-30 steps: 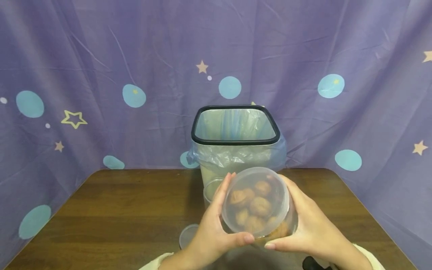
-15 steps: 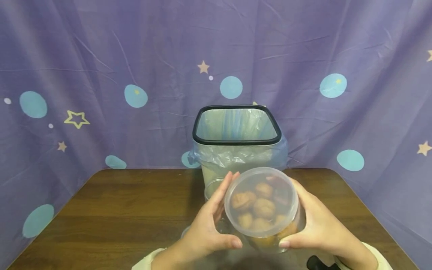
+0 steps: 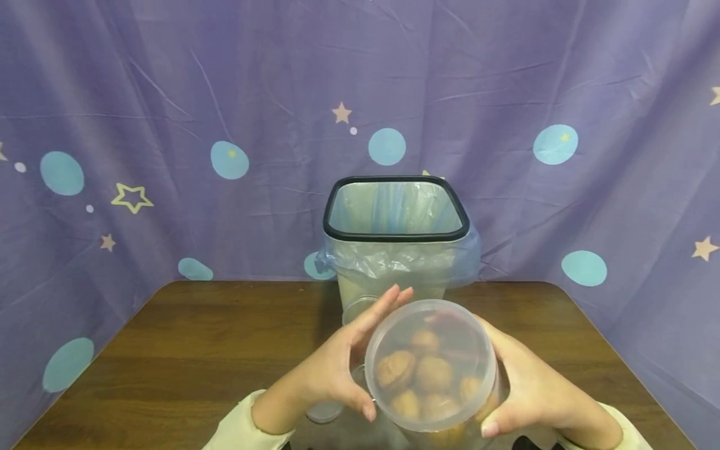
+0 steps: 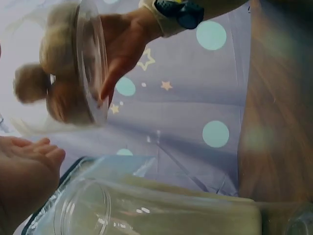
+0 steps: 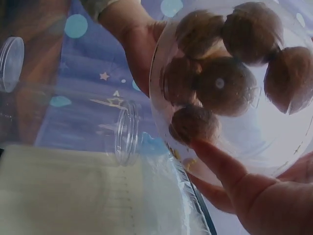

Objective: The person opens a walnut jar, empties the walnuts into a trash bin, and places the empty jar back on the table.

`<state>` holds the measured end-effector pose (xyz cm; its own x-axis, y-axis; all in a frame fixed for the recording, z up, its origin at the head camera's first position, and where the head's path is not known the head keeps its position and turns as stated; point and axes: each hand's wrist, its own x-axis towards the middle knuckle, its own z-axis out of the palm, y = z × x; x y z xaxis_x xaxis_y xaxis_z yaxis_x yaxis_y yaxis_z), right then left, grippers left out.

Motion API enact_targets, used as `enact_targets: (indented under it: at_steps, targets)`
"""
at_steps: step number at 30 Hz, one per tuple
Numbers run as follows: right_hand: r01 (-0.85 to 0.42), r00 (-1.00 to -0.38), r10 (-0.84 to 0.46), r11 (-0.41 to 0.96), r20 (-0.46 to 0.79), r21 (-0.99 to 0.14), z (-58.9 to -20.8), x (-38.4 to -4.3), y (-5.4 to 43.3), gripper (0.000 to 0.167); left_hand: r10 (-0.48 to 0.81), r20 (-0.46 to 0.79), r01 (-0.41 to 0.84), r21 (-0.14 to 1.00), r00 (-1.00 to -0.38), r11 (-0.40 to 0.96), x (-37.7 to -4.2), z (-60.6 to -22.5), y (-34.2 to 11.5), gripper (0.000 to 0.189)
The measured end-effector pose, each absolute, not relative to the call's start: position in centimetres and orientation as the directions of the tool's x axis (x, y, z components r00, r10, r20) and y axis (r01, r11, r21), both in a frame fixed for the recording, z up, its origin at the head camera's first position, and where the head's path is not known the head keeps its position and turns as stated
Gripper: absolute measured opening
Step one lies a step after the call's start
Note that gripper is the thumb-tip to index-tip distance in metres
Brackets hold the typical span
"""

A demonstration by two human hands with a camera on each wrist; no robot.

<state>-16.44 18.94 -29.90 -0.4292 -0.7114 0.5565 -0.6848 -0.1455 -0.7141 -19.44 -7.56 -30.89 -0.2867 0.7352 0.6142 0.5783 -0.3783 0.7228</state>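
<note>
A round clear plastic tub with a frosted lid holds several walnuts. My right hand grips its right side, fingers behind and thumb in front. Around the left side is my left hand, fingers extended and thumb apart; a gap separates it from the tub in the left wrist view. Behind my left fingers stands a clear jar, upright with a threaded open mouth, mostly hidden by that hand. A clear round lid lies on the table below my left wrist.
At the back of the wooden table stands a bin with a black rim and a bluish plastic liner. A purple patterned curtain hangs behind it. Something black shows at the bottom edge near my right wrist.
The walnut tub has come down and nearer to me in my right hand. My left fingers and thumb have spread away from its side, and the lid on the table shows more.
</note>
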Motion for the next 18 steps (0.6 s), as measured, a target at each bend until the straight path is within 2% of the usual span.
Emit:
enact_targets:
  at_steps: [7,11,14,18]
  targets:
    - [-0.648,-0.361,-0.774,-0.193,0.520,-0.737,-30.5,-16.8,18.4,0.097,0.813,0.571,0.597,0.695,-0.118,-0.402,-20.4,-30.7,-7.8,0.146]
    - [-0.657,-0.338,-0.791,-0.189,0.509,-0.730,-30.6,-17.0,18.4,0.097,0.815,0.579,0.649,0.630,-0.026,-0.426,-20.8,-30.5,-7.6,0.153]
    - [-0.656,-0.339,-0.797,-0.181,0.500,-0.733,-30.6,-17.1,18.4,0.097,0.814,0.581,0.658,0.614,-0.004,-0.435,-20.9,-30.5,-7.5,0.154]
    - [-0.645,-0.347,-0.801,-0.174,0.488,-0.744,-30.8,-17.2,18.5,0.097,0.811,0.585,0.669,0.605,-0.006,-0.431,-20.8,-30.7,-7.5,0.152]
